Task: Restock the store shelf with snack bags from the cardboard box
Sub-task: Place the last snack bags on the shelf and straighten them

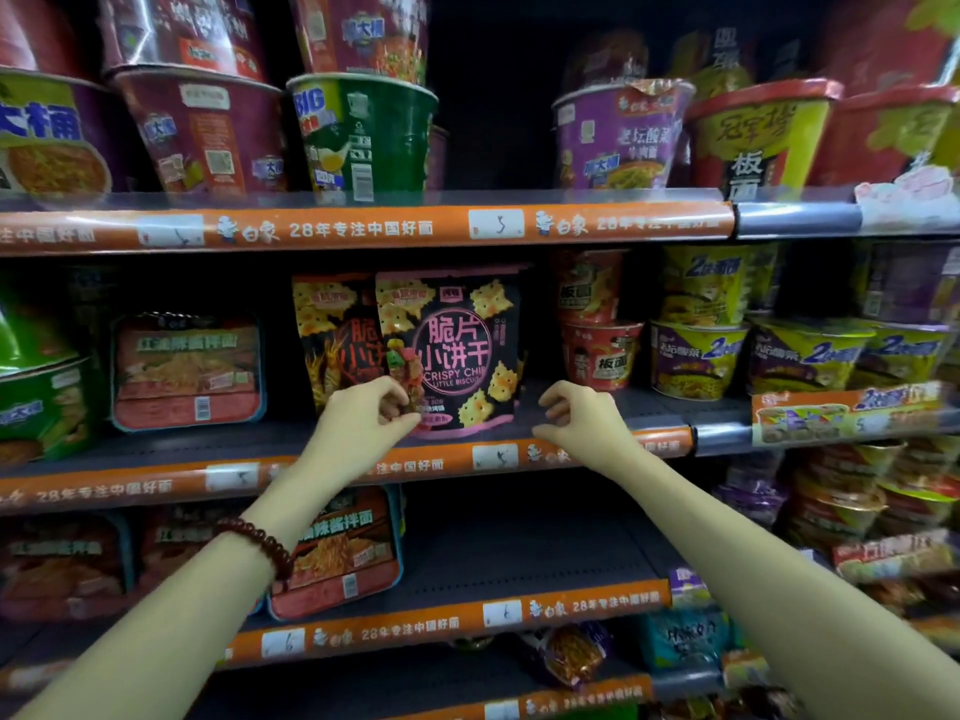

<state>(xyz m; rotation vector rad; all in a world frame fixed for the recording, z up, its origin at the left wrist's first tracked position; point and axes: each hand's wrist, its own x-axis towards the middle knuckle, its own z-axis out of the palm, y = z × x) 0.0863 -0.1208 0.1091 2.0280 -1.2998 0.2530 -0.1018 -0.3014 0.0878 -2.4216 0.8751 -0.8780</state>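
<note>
We have a single head-worn view, facing straight into the shelf [363, 228] at close range, angled slightly down, our two forearms reaching in from the bottom edge toward the middle tier.

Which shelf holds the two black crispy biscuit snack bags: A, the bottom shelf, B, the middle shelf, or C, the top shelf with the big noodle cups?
B: the two black crispy biscuit snack bags stand upright on the middle shelf, just beyond the left hand and right hand.

Two snack bags [449, 356] stand on the shelf [597, 407], noodle cups [696, 358] right.
</note>
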